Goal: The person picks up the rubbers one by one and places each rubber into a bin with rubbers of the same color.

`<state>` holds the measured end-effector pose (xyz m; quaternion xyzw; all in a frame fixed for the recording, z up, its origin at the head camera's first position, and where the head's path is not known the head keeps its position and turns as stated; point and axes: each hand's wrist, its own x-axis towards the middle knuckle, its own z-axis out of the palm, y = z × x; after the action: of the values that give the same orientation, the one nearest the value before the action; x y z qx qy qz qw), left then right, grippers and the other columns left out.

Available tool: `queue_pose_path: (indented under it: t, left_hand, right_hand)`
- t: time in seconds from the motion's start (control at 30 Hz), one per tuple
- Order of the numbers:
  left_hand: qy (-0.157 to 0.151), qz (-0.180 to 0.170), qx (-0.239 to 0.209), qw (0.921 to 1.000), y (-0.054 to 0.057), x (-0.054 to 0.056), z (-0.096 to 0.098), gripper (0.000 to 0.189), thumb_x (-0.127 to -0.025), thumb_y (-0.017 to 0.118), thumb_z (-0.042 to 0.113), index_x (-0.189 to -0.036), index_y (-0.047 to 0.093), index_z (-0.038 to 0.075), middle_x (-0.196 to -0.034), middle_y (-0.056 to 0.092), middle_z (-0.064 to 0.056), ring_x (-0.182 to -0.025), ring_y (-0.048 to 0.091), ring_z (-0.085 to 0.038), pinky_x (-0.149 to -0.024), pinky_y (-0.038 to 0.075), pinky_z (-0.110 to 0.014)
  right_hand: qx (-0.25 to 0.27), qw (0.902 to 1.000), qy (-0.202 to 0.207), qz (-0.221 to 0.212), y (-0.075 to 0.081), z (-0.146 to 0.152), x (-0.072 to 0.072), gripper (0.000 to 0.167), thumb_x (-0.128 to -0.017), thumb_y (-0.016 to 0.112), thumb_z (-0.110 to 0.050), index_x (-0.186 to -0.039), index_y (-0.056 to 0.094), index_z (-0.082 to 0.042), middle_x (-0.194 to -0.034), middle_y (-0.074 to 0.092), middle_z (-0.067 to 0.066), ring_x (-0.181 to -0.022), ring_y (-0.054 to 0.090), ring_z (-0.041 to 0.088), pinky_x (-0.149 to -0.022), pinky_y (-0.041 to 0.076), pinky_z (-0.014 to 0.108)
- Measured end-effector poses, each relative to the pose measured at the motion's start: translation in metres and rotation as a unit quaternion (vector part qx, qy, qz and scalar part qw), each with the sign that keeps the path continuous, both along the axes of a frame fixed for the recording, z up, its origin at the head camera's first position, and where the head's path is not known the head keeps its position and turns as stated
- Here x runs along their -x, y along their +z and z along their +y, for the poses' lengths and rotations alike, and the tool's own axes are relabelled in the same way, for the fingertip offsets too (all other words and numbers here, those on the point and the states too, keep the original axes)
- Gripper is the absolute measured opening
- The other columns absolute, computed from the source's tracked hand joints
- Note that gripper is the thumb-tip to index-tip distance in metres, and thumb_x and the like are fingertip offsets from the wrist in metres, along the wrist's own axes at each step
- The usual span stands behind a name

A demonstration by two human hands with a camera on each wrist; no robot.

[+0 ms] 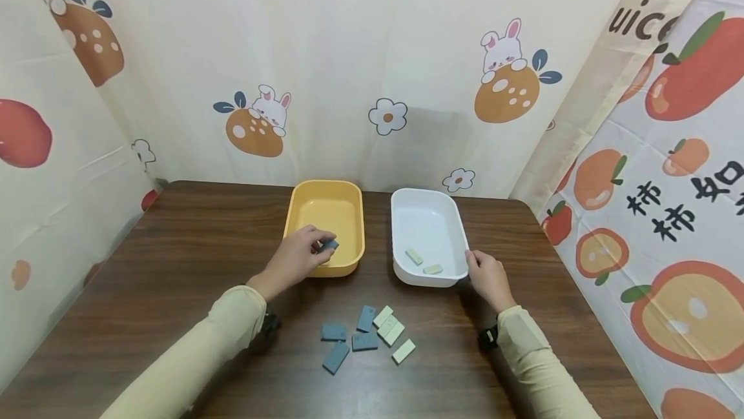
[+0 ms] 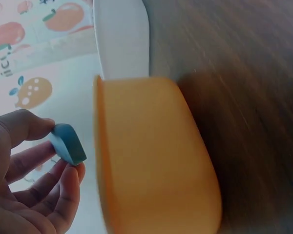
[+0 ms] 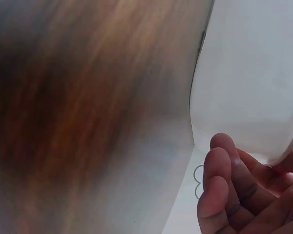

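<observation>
My left hand (image 1: 296,256) is over the near side of the yellow bin (image 1: 353,238), pinching a blue-grey rectangular tile (image 1: 329,245) between thumb and fingers. In the left wrist view the tile (image 2: 68,144) is held just above the bin's rim, clear of it. At the right, my right hand (image 1: 489,279) grips the near right rim of the white bin (image 1: 433,222). Its thumb and index finger meet at that rim in the right wrist view, while the other fingers curl loosely outside. Inside the white bin, two pale green tiles (image 1: 414,256) lie near its front.
Several blue-grey tiles (image 1: 336,357) lie on the brown wooden table (image 1: 232,354) in front of the bins. Beside them are several pale green tiles (image 1: 403,351). A printed curtain (image 1: 349,51) hangs behind the table, with more fabric at both sides.
</observation>
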<state>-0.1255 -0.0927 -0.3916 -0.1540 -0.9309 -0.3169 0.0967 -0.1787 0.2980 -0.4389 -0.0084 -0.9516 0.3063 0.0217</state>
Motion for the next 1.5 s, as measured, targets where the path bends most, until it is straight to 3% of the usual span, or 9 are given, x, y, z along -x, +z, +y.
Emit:
queue_pose_path:
  t: [0.2, 0.43, 0.8, 1.1, 1.3, 1.5]
  left_hand:
    - [0.007, -0.066, 0.021, 0.9976, -0.006, 0.013, -0.006, 0.029, -0.088, 0.07, 0.019, -0.113, 0.071, 0.005, -0.096, 0.067, -0.007, -0.081, 0.061, -0.017, -0.073, 0.054, -0.032]
    - [-0.011, -0.138, 0.039, 0.9896, -0.015, 0.025, -0.01, 0.027, -0.089, 0.069, 0.021, -0.111, 0.072, 0.007, -0.094, 0.07, -0.003, -0.084, 0.061, -0.015, -0.077, 0.054, -0.034]
    - [-0.025, -0.173, 0.056, 0.983, -0.018, 0.042, -0.008, 0.021, -0.084, 0.074, 0.019, -0.102, 0.075, 0.008, -0.091, 0.072, -0.004, -0.081, 0.061, -0.015, -0.075, 0.051, -0.032]
    - [-0.037, -0.208, 0.078, 0.9744, -0.023, 0.051, -0.005, 0.019, -0.085, 0.073, 0.023, -0.099, 0.076, 0.01, -0.096, 0.074, -0.003, -0.087, 0.066, -0.016, -0.077, 0.054, -0.033]
    - [-0.033, -0.223, 0.087, 0.9703, -0.025, 0.055, -0.004, 0.013, -0.086, 0.074, 0.022, -0.095, 0.075, 0.013, -0.096, 0.074, -0.002, -0.085, 0.065, -0.016, -0.075, 0.053, -0.032]
    - [-0.032, -0.234, 0.098, 0.9668, -0.023, 0.055, -0.003, 0.009, -0.085, 0.074, 0.019, -0.091, 0.074, 0.013, -0.092, 0.072, -0.002, -0.08, 0.061, -0.016, -0.074, 0.051, -0.031]
  right_hand:
    - [-0.002, 1.0, -0.001, -0.009, -0.001, 0.0, -0.002, 0.041, -0.103, 0.04, -0.029, -0.108, 0.068, -0.001, -0.072, 0.064, 0.01, -0.068, 0.056, 0.023, -0.063, 0.042, 0.032]
    - [0.002, 0.9999, -0.001, -0.012, -0.002, -0.002, -0.003, 0.041, -0.103, 0.04, -0.029, -0.106, 0.068, -0.001, -0.068, 0.064, 0.008, -0.064, 0.055, 0.02, -0.061, 0.042, 0.031]
    - [-0.001, 1.0, -0.003, -0.007, 0.0, -0.003, -0.001, 0.041, -0.103, 0.039, -0.03, -0.108, 0.068, -0.001, -0.073, 0.065, 0.01, -0.067, 0.056, 0.022, -0.063, 0.042, 0.032]
    - [0.028, 0.9991, 0.004, -0.03, 0.007, 0.005, -0.001, 0.042, -0.102, 0.044, -0.033, -0.102, 0.07, 0.0, -0.065, 0.065, 0.008, -0.058, 0.055, 0.014, -0.059, 0.043, 0.029]
    - [0.055, 0.9979, 0.004, -0.034, 0.012, 0.007, 0.0, 0.042, -0.101, 0.049, -0.033, -0.112, 0.068, 0.003, -0.074, 0.066, 0.01, -0.06, 0.059, 0.014, -0.059, 0.046, 0.028]
    - [0.059, 0.998, 0.001, -0.023, 0.012, 0.006, -0.003, 0.038, -0.099, 0.054, -0.029, -0.11, 0.069, 0.003, -0.076, 0.067, 0.011, -0.062, 0.059, 0.013, -0.058, 0.046, 0.027]
